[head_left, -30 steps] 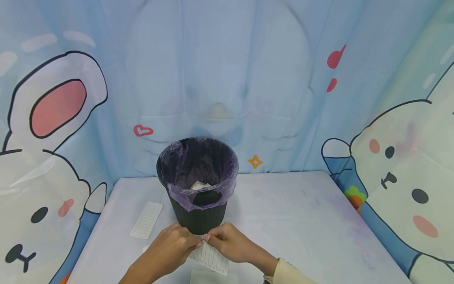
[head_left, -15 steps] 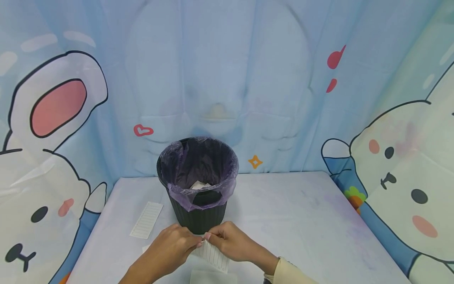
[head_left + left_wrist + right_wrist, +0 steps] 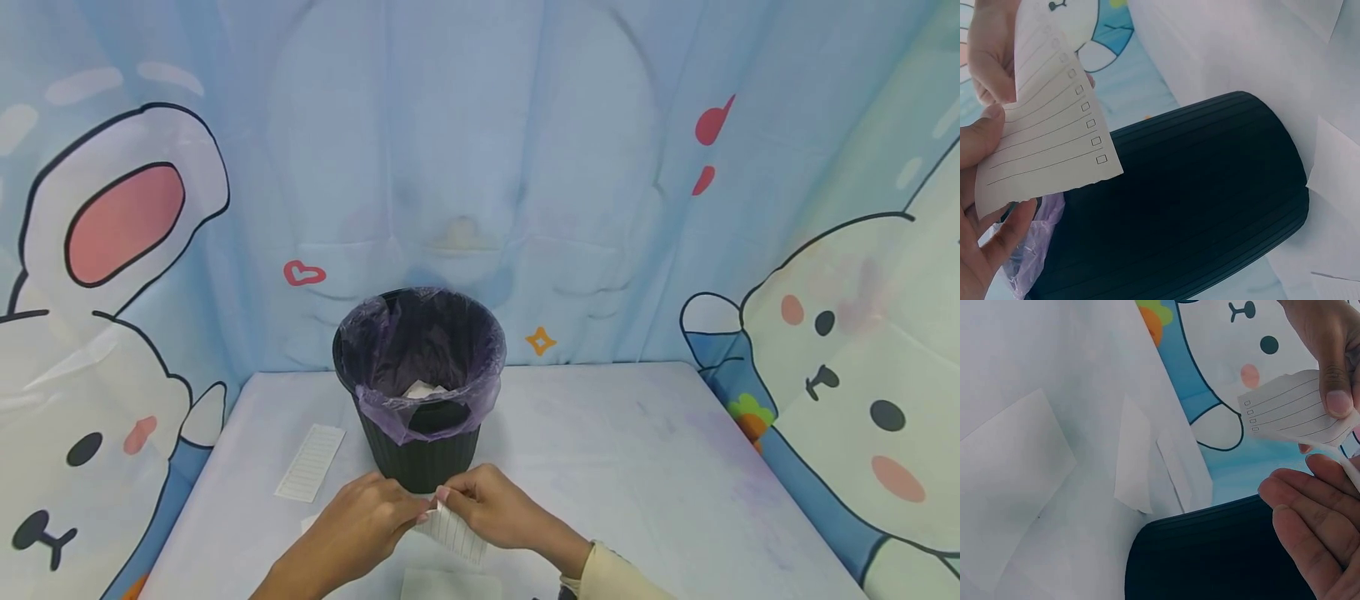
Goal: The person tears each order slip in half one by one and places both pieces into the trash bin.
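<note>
A lined checklist sheet (image 3: 461, 537) with small printed boxes is pinched between both hands, just in front of the black bin. My left hand (image 3: 367, 521) holds one part, its thumb flat on the paper in the right wrist view. My right hand (image 3: 498, 504) grips the sheet close beside it, fingertips nearly meeting the left ones. In the left wrist view the sheet (image 3: 1054, 144) has a ragged lower edge and a split by the left thumb, with the upper part bent away. The right fingertips' hold is partly hidden behind the paper.
The black bin (image 3: 420, 462) with a purple plastic liner (image 3: 397, 421) stands behind the hands, paper scraps (image 3: 423, 390) inside. On the white table (image 3: 637, 467), another checklist sheet (image 3: 311, 463) lies left of the bin. A blank sheet (image 3: 450, 586) lies at the front edge.
My right hand has shifted slightly up and away, and the part of the sheet it holds has tilted and bent from the left part. The left hand stays almost still.
</note>
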`<action>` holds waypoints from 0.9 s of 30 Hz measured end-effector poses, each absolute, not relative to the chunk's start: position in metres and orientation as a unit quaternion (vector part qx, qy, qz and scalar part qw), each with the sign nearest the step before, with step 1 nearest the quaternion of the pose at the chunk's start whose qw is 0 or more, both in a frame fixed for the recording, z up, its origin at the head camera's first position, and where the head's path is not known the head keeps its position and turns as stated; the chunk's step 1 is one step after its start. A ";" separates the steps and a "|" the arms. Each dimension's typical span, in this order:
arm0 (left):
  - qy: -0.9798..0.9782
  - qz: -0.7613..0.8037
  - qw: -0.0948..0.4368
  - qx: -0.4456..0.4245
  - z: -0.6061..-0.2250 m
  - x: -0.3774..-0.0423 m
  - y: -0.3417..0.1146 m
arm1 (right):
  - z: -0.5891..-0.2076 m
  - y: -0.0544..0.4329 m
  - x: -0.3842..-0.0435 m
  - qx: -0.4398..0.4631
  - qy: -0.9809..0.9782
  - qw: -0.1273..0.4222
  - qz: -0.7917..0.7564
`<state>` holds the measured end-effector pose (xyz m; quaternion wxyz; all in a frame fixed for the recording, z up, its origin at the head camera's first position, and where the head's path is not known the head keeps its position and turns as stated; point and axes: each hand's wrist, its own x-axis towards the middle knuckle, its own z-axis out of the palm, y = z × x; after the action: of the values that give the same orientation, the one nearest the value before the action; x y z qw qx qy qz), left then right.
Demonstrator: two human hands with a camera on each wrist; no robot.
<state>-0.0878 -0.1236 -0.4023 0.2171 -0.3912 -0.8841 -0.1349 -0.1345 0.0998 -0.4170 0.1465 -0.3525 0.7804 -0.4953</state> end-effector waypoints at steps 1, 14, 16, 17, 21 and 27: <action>-0.884 -0.134 0.217 -0.391 -0.402 -0.088 -0.124 | -0.417 0.100 -0.135 -0.350 0.781 0.147 -0.497; -0.881 -0.124 0.224 -0.399 -0.400 -0.086 -0.123 | -0.418 0.100 -0.138 -0.344 0.790 0.142 -0.487; -0.879 -0.125 0.227 -0.401 -0.399 -0.086 -0.124 | -0.419 0.100 -0.139 -0.345 0.791 0.139 -0.485; -0.878 -0.125 0.227 -0.402 -0.399 -0.087 -0.124 | -0.419 0.100 -0.139 -0.345 0.791 0.139 -0.485; -0.878 -0.125 0.227 -0.403 -0.398 -0.087 -0.124 | -0.419 0.100 -0.140 -0.345 0.792 0.139 -0.484; -0.880 -0.127 0.222 -0.400 -0.396 -0.084 -0.124 | -0.420 0.100 -0.141 -0.347 0.793 0.134 -0.482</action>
<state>-0.0844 -0.1238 -0.3963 0.2222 -0.3998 -0.8802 -0.1268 -0.1409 0.1002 -0.4202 0.1340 -0.3469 0.7933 -0.4821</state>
